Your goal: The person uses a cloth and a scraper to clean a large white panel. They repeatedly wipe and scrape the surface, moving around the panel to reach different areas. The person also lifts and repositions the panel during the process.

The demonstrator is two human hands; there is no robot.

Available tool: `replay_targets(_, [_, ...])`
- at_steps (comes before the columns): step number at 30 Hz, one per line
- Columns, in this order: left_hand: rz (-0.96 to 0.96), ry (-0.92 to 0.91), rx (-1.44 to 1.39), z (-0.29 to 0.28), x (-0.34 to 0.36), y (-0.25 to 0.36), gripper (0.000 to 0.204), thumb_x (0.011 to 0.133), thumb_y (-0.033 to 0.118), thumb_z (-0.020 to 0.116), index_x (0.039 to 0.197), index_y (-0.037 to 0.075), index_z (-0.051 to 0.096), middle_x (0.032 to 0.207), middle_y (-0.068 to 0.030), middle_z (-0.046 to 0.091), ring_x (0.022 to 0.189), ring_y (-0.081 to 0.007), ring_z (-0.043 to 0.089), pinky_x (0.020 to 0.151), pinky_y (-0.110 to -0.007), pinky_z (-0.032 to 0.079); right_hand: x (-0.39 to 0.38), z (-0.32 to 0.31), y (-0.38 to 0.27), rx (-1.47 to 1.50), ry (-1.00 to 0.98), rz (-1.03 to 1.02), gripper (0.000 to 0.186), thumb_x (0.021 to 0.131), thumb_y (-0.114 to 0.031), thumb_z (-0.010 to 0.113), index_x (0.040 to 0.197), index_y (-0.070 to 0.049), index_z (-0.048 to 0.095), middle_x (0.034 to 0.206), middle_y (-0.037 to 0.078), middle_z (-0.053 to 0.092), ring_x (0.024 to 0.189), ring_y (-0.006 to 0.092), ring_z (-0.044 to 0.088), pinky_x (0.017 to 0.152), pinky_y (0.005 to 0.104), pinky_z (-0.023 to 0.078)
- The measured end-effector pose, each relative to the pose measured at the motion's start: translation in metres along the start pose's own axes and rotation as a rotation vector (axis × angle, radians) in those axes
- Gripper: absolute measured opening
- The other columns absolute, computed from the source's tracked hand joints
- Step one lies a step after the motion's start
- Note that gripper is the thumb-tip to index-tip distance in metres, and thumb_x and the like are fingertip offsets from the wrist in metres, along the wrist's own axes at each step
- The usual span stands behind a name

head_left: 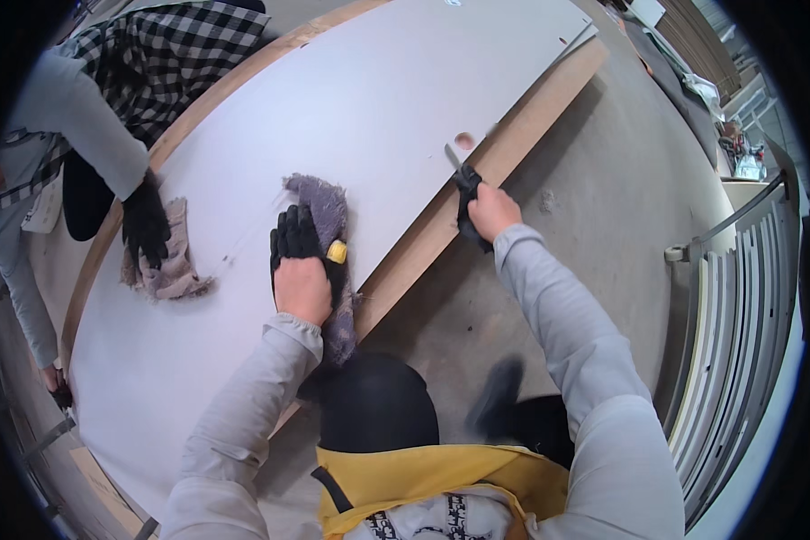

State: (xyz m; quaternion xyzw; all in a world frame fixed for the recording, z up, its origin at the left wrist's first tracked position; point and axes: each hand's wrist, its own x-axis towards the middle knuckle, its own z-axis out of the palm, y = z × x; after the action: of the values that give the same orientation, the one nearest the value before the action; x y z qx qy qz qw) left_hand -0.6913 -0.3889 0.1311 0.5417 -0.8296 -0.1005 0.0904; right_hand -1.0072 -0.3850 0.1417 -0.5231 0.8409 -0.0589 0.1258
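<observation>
My left hand [299, 270], in a black fingerless-style glove, presses a purple-grey rag [327, 200] onto the white panel [333, 99]. A small yellow cap-like piece [337, 251] shows beside its thumb; what it belongs to is hidden. At the panel's right edge my right hand [488, 214], also gloved, is closed round a knife [454, 157]. Its narrow grey blade points up and left over the panel, close to a round reddish hole [463, 141]. The knife's handle is hidden in my grip.
A co-worker's gloved hand [145, 225] rests on another pinkish-grey rag [175, 261] at the panel's left. A wooden board [522, 121] runs beneath the panel's right edge. A rack of white slats [729, 333] stands at right on the concrete floor [603, 207].
</observation>
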Motion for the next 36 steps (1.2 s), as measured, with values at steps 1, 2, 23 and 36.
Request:
replay_targets(1, [0.034, 0.004, 0.001, 0.005, 0.007, -0.005, 0.012, 0.07, 0.006, 0.056, 0.066, -0.002, 0.064, 0.073, -0.024, 0.062, 0.072, -0.0395, 0.06, 0.071, -0.047, 0.047, 0.005, 0.002, -0.002, -0.01, 0.021, 0.015, 0.023, 0.078, -0.02, 0.049, 0.088, -0.001, 0.059, 0.09, 0.023, 0.063, 0.087, 0.0407, 0.06, 0.079, 0.0485, 0.047])
replay_targets(2, [0.065, 0.009, 0.002, 0.01, 0.013, -0.008, 0.012, 0.07, 0.006, 0.056, 0.066, -0.002, 0.064, 0.073, -0.0239, 0.062, 0.072, -0.0394, 0.06, 0.071, -0.047, 0.047, 0.007, 0.004, -0.004, -0.021, 0.042, 0.029, 0.023, 0.079, -0.02, 0.049, 0.089, -0.001, 0.059, 0.09, 0.023, 0.063, 0.087, 0.0406, 0.06, 0.079, 0.0484, 0.047])
replay_targets(23, [0.006, 0.026, 0.044, 0.022, 0.007, -0.016, 0.007, 0.056, 0.001, 0.063, 0.061, -0.002, 0.06, 0.076, -0.0236, 0.06, 0.079, -0.0401, 0.056, 0.073, -0.046, 0.045, -0.012, 0.027, 0.007, -0.081, -0.087, -0.22, 0.018, 0.074, -0.016, 0.051, 0.08, -0.002, 0.06, 0.086, 0.022, 0.064, 0.082, 0.0389, 0.062, 0.076, 0.0482, 0.049])
replay_targets(36, [0.191, 0.534, -0.346, 0.078, 0.192, 0.129, 0.026, 0.074, 0.009, 0.058, 0.097, -0.003, 0.06, 0.093, -0.0232, 0.061, 0.089, -0.0384, 0.06, 0.079, -0.044, 0.049, 0.113, -0.033, 0.081, 1.213, 0.56, 0.159, 0.033, 0.091, -0.029, 0.05, 0.087, 0.001, 0.063, 0.068, 0.002, 0.056, 0.053, 0.0085, 0.048, 0.046, 0.028, 0.038])
